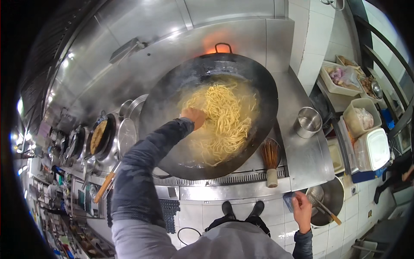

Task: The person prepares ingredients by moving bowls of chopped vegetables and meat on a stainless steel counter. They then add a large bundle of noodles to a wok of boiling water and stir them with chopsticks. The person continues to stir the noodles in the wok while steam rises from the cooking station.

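Observation:
A large black wok [258, 81] full of steaming, cloudy liquid stands before me. Yellow noodles [226, 113] are heaped in its middle and right side. My left hand [194, 118], its fingers curled, reaches over the wok at the noodles' left edge; the fingertips are turned away, so what they hold is hidden. Low at my right side, my right hand [302, 208] has its fingers loosely bent. It overlaps the view of a steel pot [338, 194] on the floor, where a wooden-handled skimmer [326, 208] rests. I cannot tell whether the right fingers hold anything.
Flames glow behind the wok. A bamboo wok brush [270, 158] lies at its right, near a steel pot [308, 122] on the counter [307, 165]. A wire strainer [127, 133] and a pan of brown food [98, 137] are left. Food tubs [362, 118] crowd the right; a person's leg [383, 184] is beyond.

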A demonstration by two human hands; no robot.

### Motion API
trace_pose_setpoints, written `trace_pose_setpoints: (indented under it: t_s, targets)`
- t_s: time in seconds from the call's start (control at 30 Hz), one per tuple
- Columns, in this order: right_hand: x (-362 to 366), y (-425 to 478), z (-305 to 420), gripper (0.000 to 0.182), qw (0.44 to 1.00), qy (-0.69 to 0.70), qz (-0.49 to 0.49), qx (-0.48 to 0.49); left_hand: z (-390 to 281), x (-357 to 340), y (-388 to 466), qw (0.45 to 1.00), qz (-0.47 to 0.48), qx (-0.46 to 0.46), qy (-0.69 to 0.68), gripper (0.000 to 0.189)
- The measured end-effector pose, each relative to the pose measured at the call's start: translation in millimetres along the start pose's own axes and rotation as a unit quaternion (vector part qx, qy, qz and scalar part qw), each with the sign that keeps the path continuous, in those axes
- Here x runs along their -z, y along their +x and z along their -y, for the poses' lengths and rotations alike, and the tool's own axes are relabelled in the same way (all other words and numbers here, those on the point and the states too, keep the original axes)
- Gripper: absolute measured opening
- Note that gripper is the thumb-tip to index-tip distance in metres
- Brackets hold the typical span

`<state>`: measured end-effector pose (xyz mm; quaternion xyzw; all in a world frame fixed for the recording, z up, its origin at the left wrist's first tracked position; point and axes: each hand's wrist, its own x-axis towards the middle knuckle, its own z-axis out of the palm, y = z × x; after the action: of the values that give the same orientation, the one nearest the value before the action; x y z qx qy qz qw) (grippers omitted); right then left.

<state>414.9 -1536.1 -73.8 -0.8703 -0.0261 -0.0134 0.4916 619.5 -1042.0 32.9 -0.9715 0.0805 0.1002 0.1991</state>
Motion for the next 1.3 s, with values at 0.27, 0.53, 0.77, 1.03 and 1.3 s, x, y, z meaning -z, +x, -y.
trace_pose_setpoints:
  t_s: [0.27,0.53,0.77,1.03,1.3]
  targets:
    - [-12,-23,37,0.026,0.996,-0.06,-0.053,-0.032,44,16,-12,0.973,0.024,0.136,-0.183,0.039]
    - [-47,-30,47,0.025,0.999,-0.041,-0.027,-0.021,119,37,-100,0.975,-0.009,0.18,-0.127,0.041]
    - [-49,-36,30,0.026,0.997,-0.047,-0.035,-0.05,144,86,-136,0.99,-0.125,0.004,0.07,0.024]
    - [-40,-47,30,0.027,0.998,-0.023,-0.028,-0.043,39,-10,-24,0.996,-0.053,-0.042,0.066,0.018]
    - [-8,-45,-1,0.026,0.996,-0.036,-0.041,-0.064,42,-54,30,0.99,-0.006,-0.009,-0.14,0.033]
